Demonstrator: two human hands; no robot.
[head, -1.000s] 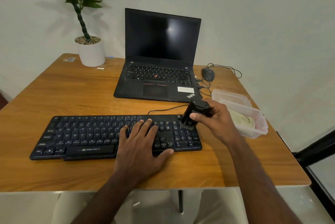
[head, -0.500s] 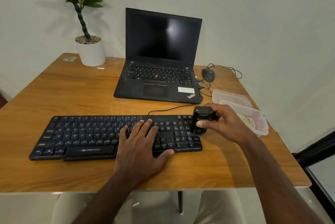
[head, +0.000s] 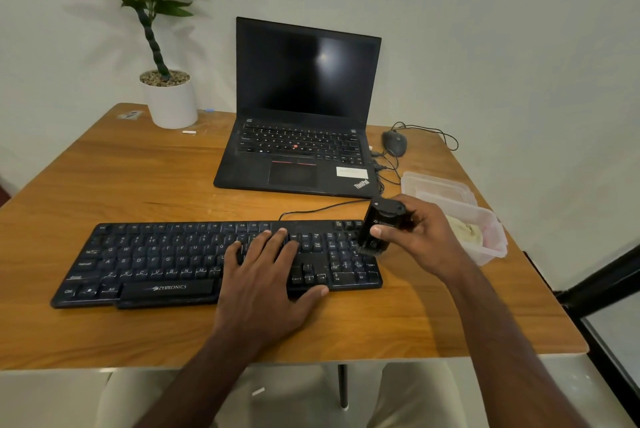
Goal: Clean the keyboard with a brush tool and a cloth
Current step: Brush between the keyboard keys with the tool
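Observation:
A black keyboard lies across the front of the wooden table. My left hand rests flat on its right-centre keys, fingers spread. My right hand grips a black brush tool upright, with its bristles down on the number pad at the keyboard's right end. A pale cloth lies in a clear plastic container just right of that hand.
An open black laptop stands behind the keyboard, with a wired mouse and cables to its right. A potted plant stands at the back left. The table's right edge is near the container.
The brush swept right to the keyboard's edge, then came back left onto the number pad. My left hand stayed put on the keys.

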